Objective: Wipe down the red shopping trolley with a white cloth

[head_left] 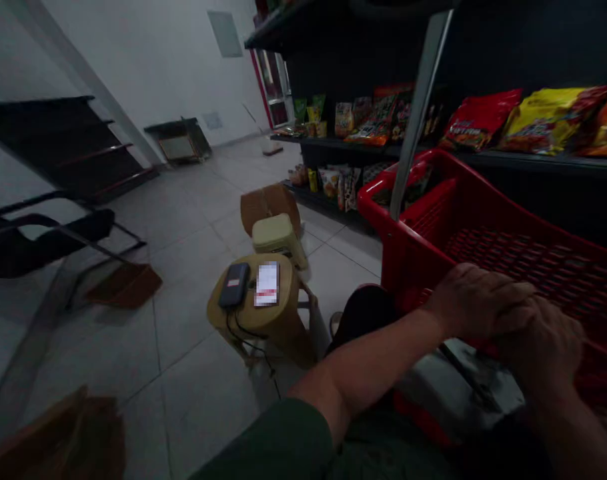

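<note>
My left hand [483, 300] reaches across from the lower middle and lies over my right hand [546, 343]. Its fingers are curled closed round the back of that hand. The fingers of my right hand are mostly hidden underneath, so I cannot tell how they are held. Both hands are at the near side of a red plastic shopping cart [393, 257]; whether they touch its rim is unclear. On a tan stool [278, 327] to the left lie a black power bank or similar box [234, 285] with cables and a phone with a lit screen [267, 283].
A dark shelf [523, 159] with snack bags [543, 120] stands behind the cart. Beyond the stool are a smaller pale stool [273, 230] and a cardboard box [263, 200]. A black chair [78, 230] is at left; more cardboard [126, 283] lies on the tiled floor.
</note>
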Action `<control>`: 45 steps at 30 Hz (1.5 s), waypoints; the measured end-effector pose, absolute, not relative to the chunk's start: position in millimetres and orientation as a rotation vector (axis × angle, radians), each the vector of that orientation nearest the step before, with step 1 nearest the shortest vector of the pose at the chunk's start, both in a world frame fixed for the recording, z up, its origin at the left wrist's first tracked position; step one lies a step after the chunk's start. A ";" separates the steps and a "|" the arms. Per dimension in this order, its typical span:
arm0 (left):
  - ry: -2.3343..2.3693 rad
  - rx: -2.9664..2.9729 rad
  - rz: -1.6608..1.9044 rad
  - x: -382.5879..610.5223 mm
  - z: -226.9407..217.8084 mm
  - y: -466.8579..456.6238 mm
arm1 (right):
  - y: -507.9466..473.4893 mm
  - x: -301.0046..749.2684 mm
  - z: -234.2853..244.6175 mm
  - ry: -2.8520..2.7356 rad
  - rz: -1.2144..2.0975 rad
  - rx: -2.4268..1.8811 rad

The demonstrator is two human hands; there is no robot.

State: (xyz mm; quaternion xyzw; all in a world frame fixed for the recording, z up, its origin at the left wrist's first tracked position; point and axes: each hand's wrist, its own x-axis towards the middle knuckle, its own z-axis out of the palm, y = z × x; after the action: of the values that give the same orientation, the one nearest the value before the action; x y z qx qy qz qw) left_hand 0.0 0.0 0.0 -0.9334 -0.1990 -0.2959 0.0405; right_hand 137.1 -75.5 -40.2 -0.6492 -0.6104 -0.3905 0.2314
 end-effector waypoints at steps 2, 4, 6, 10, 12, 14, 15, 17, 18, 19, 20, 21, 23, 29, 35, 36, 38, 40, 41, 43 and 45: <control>-0.600 -2.850 -0.850 -2.0 3.3 -0.7 | -75.7 136.7 -40.3 -1.678 -1.013 -1.813; -0.596 -2.845 -0.827 -3.2 5.2 -1.1 | -76.0 136.0 -39.9 -1.676 -0.972 -1.834; -0.602 -2.843 -0.836 -3.4 5.1 -1.3 | -76.4 134.9 -38.9 -1.673 -0.949 -1.850; -0.607 -2.852 -0.923 -2.2 1.6 -1.1 | -76.9 133.5 -37.2 -1.668 -0.973 -1.842; -0.606 -2.857 -0.941 -1.7 0.5 -0.9 | -76.5 133.7 -37.5 -1.670 -0.994 -1.822; -0.604 -2.863 -0.952 -1.9 0.5 -0.9 | -76.0 134.4 -38.6 -1.672 -1.008 -1.808; -0.602 -2.865 -0.953 -2.1 0.9 -0.8 | -75.8 134.8 -39.2 -1.674 -1.013 -1.809; -0.600 -2.870 -0.940 -2.8 2.1 -0.7 | -75.7 135.2 -39.9 -1.681 -1.002 -1.820; -0.596 -2.876 -0.926 -3.1 2.6 -0.6 | -75.8 135.1 -39.9 -1.685 -0.995 -1.823; -0.592 -2.884 -0.915 -3.3 2.9 -0.4 | -75.9 134.8 -39.4 -1.689 -0.989 -1.819; -0.588 -2.892 -0.911 -3.3 3.0 -0.1 | -76.1 134.2 -38.6 -1.695 -0.984 -1.809; -0.586 -2.899 -0.913 -3.2 2.7 0.2 | -76.3 133.5 -37.5 -1.696 -0.983 -1.797; -0.584 -2.910 -0.925 -2.4 1.3 0.8 | -76.6 132.0 -34.7 -1.697 -0.989 -1.777; -0.575 -2.899 -0.961 -0.8 -2.1 2.1 | -76.9 130.7 -30.5 -1.694 -1.069 -1.737; -0.571 -2.875 -0.948 -0.4 -3.3 3.7 | -76.1 133.5 -34.6 -1.681 -1.096 -1.766; -0.570 -2.874 -0.951 -0.1 -3.7 4.0 | -75.9 133.7 -34.9 -1.677 -1.093 -1.769; -0.562 -2.875 -0.928 0.7 -4.4 4.6 | -75.6 133.8 -34.9 -1.672 -1.093 -1.769; -0.552 -2.873 -0.906 1.3 -4.4 5.2 | -75.4 133.7 -34.5 -1.668 -1.088 -1.771; -0.549 -2.873 -0.908 1.4 -4.3 5.4 | -75.4 133.8 -34.4 -1.669 -1.079 -1.771; -0.549 -2.876 -0.933 1.3 -3.7 5.7 | -75.3 134.4 -34.8 -1.669 -1.051 -1.776; -0.549 -2.881 -0.959 0.8 -3.1 5.6 | -75.1 135.7 -36.2 -1.669 -1.025 -1.778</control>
State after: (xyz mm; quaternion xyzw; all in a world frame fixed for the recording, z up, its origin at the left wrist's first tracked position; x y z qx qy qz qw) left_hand 0.8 5.6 -3.1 -0.9333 -0.1777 -0.3108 0.0278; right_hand 135.7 -75.1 -36.2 -0.6516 -0.6116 -0.3757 0.2453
